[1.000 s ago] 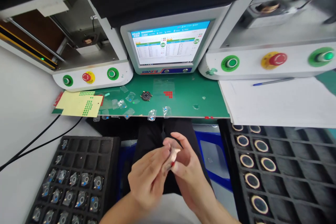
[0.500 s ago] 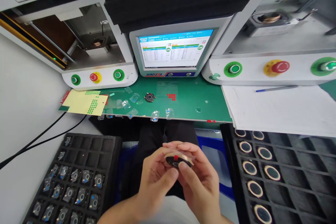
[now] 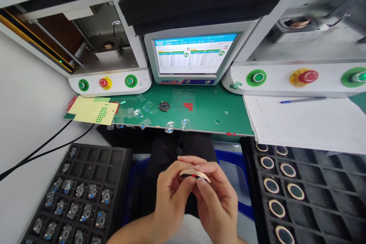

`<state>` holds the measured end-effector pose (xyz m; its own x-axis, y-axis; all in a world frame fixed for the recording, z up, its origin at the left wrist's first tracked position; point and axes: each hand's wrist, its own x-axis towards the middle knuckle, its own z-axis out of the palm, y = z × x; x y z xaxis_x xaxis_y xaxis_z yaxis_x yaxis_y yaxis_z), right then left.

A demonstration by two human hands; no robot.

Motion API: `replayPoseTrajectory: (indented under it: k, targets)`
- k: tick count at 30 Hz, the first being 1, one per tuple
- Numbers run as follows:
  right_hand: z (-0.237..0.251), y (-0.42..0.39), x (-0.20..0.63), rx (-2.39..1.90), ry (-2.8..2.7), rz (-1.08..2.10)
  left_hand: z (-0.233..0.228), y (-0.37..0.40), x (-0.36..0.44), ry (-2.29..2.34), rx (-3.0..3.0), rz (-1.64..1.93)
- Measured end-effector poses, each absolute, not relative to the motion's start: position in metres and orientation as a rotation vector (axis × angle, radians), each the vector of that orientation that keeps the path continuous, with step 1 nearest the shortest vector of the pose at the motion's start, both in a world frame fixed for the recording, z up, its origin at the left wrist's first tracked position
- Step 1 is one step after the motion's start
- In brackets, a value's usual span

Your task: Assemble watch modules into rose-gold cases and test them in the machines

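Both hands grip one round watch case [image 3: 191,172] with a gold-coloured rim, held edge-on above my lap. My left hand [image 3: 173,190] has its fingers behind the case and its thumb on the near underside. On the other side, my right hand [image 3: 219,188] holds it the same way, thumb tip at the lower edge. A small red sticker [image 3: 194,175] shows between the thumbs. Much of the case is covered by my fingers. A second, dark watch case [image 3: 164,106] lies on the green bench mat [image 3: 206,116], apart from my hands.
A black foam tray [image 3: 114,160] at left holds several film-wrapped parts; another tray [image 3: 311,213] at right holds several gold-rimmed cases. Film scraps, red stickers [image 3: 188,106] and yellow sticker sheets [image 3: 94,110] lie on the bench. Behind stand a monitor [image 3: 197,57] and two button-fronted machines.
The watch case has tipped in my hands, so its gold side edge now faces me instead of its dark back. My thumbs have shifted slightly, and the camera view has moved a little.
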<state>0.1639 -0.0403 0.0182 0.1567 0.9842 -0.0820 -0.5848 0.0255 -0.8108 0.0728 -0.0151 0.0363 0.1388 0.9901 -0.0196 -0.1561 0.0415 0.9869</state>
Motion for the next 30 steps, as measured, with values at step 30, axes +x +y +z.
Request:
replayPoseTrajectory:
  k: [30]
  targets:
    - [0.037, -0.026, 0.138, -0.809, -0.213, 1.192, 0.037, -0.018, 0.071, 1.075, 1.828, 1.164]
